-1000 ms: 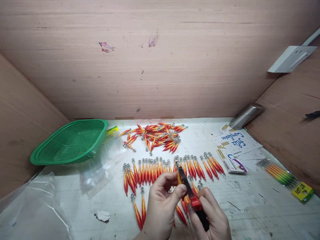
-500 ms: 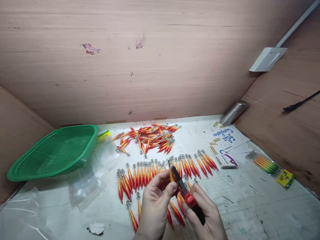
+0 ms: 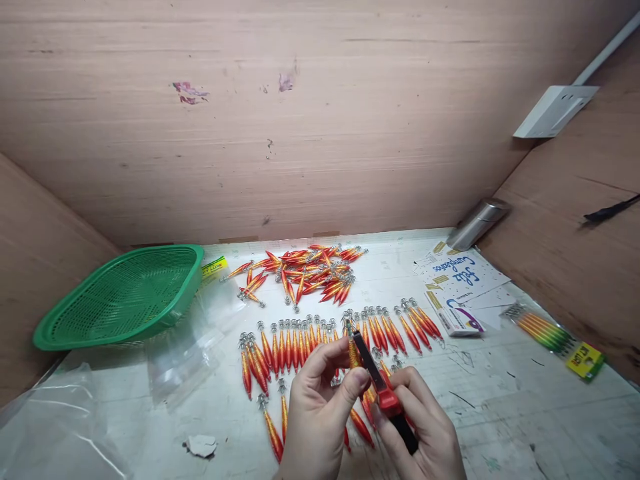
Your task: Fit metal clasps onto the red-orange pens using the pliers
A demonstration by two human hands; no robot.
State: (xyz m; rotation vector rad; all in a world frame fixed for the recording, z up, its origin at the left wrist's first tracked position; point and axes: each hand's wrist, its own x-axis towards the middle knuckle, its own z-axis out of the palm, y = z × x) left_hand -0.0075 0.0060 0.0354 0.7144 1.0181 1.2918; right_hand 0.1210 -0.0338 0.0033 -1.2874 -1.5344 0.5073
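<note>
Head view: left hand (image 3: 320, 417) pinches an orange lure (image 3: 354, 352) near the tabletop's (image 3: 500, 413) front edge. Right hand (image 3: 425, 433) closed on red-handled pliers (image 3: 383, 390), tip touching the lure. Green basket (image 3: 120, 297) far left.

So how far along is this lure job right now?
A long row of lures already lies lined up on the table, which looks like finished work. In hand: the left hand pinches one lure while the right hand works a red-handled tool on it. The loose pile behind appears left.
</note>
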